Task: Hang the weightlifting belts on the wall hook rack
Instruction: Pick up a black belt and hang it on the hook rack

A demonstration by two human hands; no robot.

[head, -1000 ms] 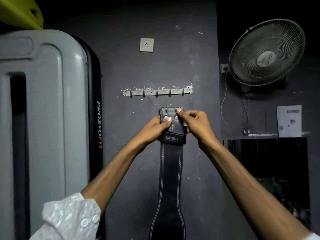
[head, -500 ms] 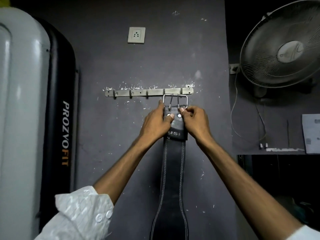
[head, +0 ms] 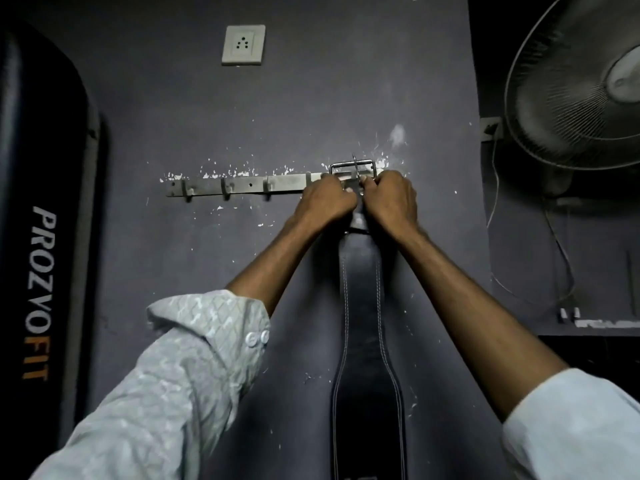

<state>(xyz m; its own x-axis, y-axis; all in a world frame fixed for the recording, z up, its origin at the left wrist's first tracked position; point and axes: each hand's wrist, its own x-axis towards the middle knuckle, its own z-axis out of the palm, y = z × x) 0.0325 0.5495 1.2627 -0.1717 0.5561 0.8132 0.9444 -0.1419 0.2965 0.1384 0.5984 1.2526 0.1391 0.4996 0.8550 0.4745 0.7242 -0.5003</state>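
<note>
Steel buckle (head: 352, 168): raised over the rack's (head: 242, 184) right-end hook, just above both hands.
Belt (head: 363, 306): long axis vertical, hanging down against the wall between the forearms.
Left hand (head: 327, 200): pinching belt top.
Right hand (head: 391, 199): same, equally near.

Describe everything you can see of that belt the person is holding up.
The belt is black, leather-looking, with pale stitching along both edges. It hangs straight down against the grey wall, narrow near the top and widening lower, its end cut off by the frame. At the top is a metal buckle with a prong, raised over the right end of the hook rack. The left hand and right hand both grip it just below the buckle.
</note>
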